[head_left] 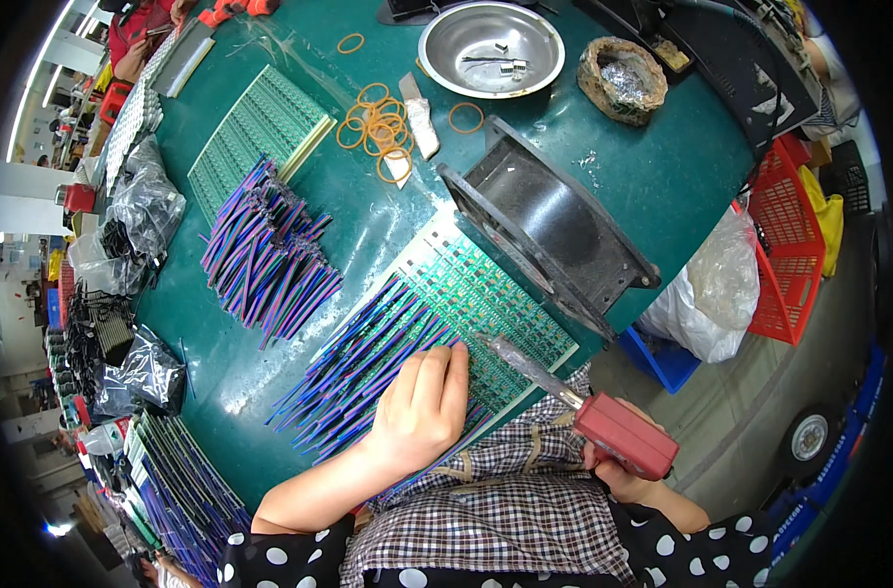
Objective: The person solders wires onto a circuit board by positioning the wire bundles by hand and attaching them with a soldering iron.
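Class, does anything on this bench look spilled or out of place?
Yes: white flecks lie scattered on the green bench near the rough-rimmed dish, like spilled crumbs. One orange rubber band lies apart from the pile.

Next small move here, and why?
Probably ease the tip of the red-handled soldering iron onto the circuit-board panel right by the left hand, holding that hand steady. The right hand grips the iron, its tip sits close to the left fingers, and colored wires cover only part of the panel. Contact can't be told.
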### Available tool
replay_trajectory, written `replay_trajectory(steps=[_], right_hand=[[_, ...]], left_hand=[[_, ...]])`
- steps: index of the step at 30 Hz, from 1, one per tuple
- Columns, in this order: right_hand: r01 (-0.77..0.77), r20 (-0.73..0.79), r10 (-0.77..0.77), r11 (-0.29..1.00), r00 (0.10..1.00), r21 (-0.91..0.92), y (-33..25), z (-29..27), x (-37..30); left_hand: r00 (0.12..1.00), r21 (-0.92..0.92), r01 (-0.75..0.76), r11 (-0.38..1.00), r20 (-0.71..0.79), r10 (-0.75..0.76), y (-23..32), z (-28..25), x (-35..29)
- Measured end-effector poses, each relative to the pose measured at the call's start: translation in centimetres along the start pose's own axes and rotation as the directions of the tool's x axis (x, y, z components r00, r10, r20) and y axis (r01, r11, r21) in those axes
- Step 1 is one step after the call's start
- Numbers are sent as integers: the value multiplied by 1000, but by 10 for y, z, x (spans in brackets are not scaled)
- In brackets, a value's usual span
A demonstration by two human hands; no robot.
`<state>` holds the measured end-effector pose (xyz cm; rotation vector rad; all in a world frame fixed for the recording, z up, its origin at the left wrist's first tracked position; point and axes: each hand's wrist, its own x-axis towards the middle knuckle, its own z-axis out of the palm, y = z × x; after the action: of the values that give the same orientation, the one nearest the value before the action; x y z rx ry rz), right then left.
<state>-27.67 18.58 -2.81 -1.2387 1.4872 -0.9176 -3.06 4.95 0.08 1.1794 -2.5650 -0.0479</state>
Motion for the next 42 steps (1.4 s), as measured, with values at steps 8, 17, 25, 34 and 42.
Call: replay_trajectory(steps=[8, 17, 25, 34, 42], right_hand=[[308, 100, -300, 948, 949, -81, 9, -2, 12], [419, 114, -404, 872, 908, -252, 1, -1, 18], [427, 124, -408, 867, 904, -259, 3, -5, 14], [419, 122, -401, 868, 908, -267, 6, -2, 13], [309, -9, -311, 947, 950, -88, -9, 1, 13]], left_hand=[[999, 23, -30, 999, -14, 31, -1, 2, -1], [998, 82, -52, 995, -14, 54, 1, 2, 0], [998, 79, -56, 995, 0, 56, 1, 1, 0], [991, 192, -130, 973, 34, 126, 2, 0, 3], [974, 304, -228, 925, 60, 221, 0, 1, 4]])
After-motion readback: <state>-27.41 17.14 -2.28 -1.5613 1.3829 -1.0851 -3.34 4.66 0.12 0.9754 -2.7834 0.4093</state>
